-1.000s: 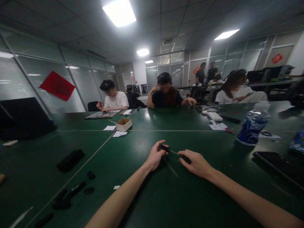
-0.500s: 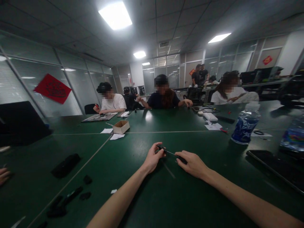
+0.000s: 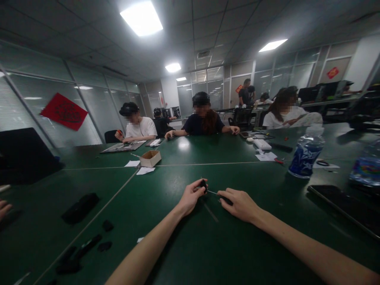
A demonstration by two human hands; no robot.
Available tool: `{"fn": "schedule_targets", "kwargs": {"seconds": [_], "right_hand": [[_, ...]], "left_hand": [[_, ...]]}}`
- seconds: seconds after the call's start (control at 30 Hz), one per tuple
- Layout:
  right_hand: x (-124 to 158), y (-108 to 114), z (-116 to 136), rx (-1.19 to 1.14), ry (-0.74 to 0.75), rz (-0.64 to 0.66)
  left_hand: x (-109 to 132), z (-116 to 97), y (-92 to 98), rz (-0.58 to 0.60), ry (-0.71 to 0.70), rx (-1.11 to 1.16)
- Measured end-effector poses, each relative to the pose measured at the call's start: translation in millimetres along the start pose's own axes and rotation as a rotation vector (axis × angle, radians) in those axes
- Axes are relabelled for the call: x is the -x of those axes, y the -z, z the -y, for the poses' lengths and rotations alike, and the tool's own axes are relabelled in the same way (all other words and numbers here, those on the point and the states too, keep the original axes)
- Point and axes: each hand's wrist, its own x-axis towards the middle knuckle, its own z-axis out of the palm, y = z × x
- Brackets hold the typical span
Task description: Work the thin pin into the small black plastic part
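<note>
Just above the green table [image 3: 178,221], my left hand [image 3: 191,196] pinches a small black part [image 3: 203,185] between thumb and fingers. My right hand [image 3: 237,202] is closed around the dark handle of a screwdriver [image 3: 227,200]. Its thin metal shaft points left and reaches the black part, or ends very close to it; the exact contact is too small to make out. On the left of the table lie several loose black pieces [image 3: 89,245] and a larger black object [image 3: 80,208], apart from both hands.
An open cardboard box [image 3: 151,158] stands ahead on the left, beside white paper. To the right are a blue-labelled bottle [image 3: 307,152], a second bottle [image 3: 366,168] and a phone [image 3: 346,208]. Co-workers sit across the table; another person's hand [image 3: 4,208] shows at the left edge.
The black part has turned more upright in my left hand. My right hand stays on the screwdriver, nearly in place. Across the table, a co-worker's raised hand has come down to the tabletop.
</note>
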Motion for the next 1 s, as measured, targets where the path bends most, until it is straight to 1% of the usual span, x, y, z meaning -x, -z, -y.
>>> {"fn": "schedule_targets", "kwargs": {"seconds": [0.1,0.2,0.37,0.6,0.8,1.0], "right_hand": [[1.0,-1.8,-0.6,0.012,0.037,-0.035],[1.3,-2.8,-1.0,-0.024,0.072,-0.060],[1.0,-2.1,-1.1,-0.083,0.089,-0.053],[0.4,-1.7,-1.3,-0.158,0.051,-0.040],[-1.1,1.7,2.4,-0.187,-0.003,0.006],[-0.6,0.9,2.5,-0.178,0.013,-0.009]], "left_hand": [[-0.7,1.5,0.6,-0.007,-0.007,-0.018],[-1.0,3.2,1.6,-0.027,-0.009,-0.015],[-0.1,3.2,1.6,-0.028,-0.015,-0.014],[1.2,1.6,0.1,-0.018,-0.017,-0.026],[2.9,0.2,1.2,-0.025,-0.011,-0.042],[2.8,1.3,1.7,-0.043,-0.008,-0.022]]}}
